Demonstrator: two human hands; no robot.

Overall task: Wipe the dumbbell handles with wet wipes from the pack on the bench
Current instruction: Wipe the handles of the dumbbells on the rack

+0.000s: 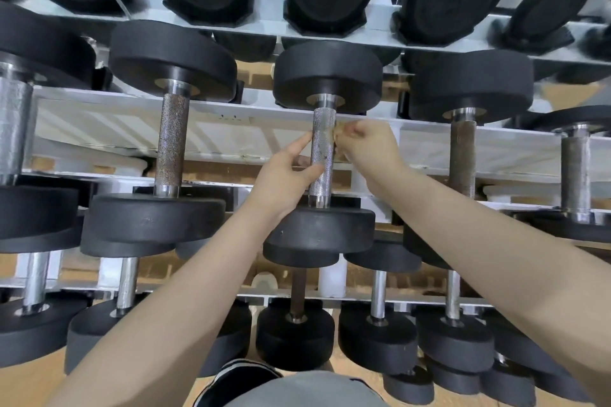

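Knurled steel handle [323,155] of the middle-tier dumbbell [322,149] runs near to far on the rack [109,129]. Left hand [286,175] pinches its left side; right hand [370,149] presses what looks like a crumpled wipe [338,135] against its right side.

We see a dumbbell with a knurled silver steel handle [322,155] lying on the middle tier of a rack, its handle running near to far between two black round rubber heads; the near head [319,230] sits low in the middle of the scene and the far head [327,76] lies beyond it. The handle looks bright, with a few dark specks along its near half. We see a small crumpled, yellowish-stained wet wipe [338,139] pressed against the right side of the handle, towards its far end. We cannot tell how much of the wipe wraps round the handle.
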